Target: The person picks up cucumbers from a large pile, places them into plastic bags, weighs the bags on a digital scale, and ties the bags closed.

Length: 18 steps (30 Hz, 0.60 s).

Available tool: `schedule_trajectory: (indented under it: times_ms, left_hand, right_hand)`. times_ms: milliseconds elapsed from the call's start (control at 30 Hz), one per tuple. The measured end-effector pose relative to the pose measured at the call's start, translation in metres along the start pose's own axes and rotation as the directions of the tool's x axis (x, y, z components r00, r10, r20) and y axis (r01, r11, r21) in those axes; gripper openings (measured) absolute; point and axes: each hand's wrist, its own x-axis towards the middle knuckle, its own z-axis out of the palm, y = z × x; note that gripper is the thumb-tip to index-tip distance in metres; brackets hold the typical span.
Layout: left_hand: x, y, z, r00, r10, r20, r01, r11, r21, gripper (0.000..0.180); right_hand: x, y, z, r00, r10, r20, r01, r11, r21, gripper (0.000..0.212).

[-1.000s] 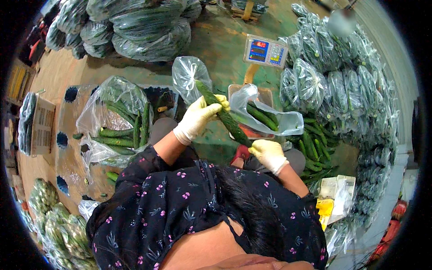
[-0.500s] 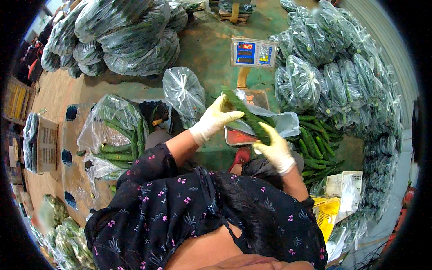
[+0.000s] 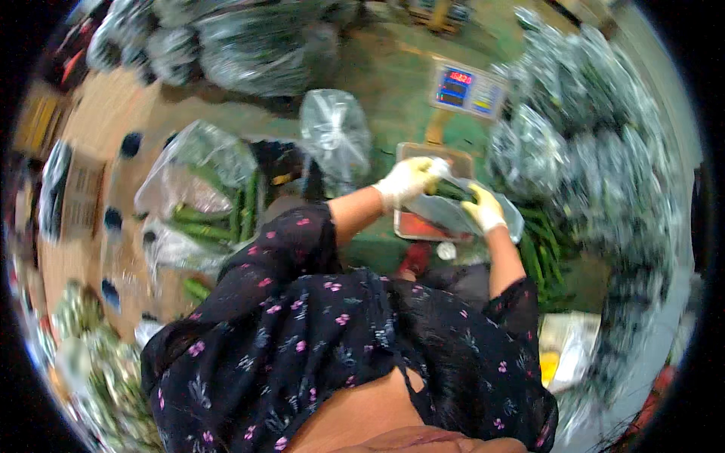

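A clear plastic bag (image 3: 495,217) lies on the platform scale (image 3: 473,160), with dark green cucumbers (image 3: 451,189) at its mouth. My gloved left hand (image 3: 408,182) is closed at the bag's far left end, where whitish plastic bunches at the fingertips. On the right side of the bag, my gloved right hand (image 3: 485,209) curls its thumb and fingers around the end of a cucumber. Blur and the plastic partly hide both grips. Above the platform, the scale's lit display (image 3: 468,87) stands on a post.
Loose cucumbers (image 3: 540,249) lie right of the scale. A tied bag (image 3: 336,136) stands left of it, and an open bag of cucumbers (image 3: 204,192) sits further left. Bagged stacks (image 3: 260,49) rise at the far left and along the right wall. A white crate (image 3: 555,332) is near right.
Both hands have come down with the cucumber to the bag on the scale. My left hand has moved from the cucumber to the bag's end. The view has shifted.
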Motion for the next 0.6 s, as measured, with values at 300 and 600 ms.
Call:
schedule_trajectory:
  times_ms: [300, 600]
  left_hand:
    - [-0.046, 0.026, -0.053, 0.967, 0.173, -0.185, -0.101, 0.932, 0.347, 0.048]
    - [-0.214, -0.049, -0.263, 0.438, 0.051, -0.898, 0.027, 0.997, 0.069, 0.034]
  right_hand:
    - [-0.008, 0.173, 0.013, 0.857, 0.374, 0.356, -0.457, 0.870, 0.187, 0.065]
    - [-0.034, 0.105, 0.000, 0.996, 0.087, 0.036, -0.093, 0.864, 0.495, 0.034]
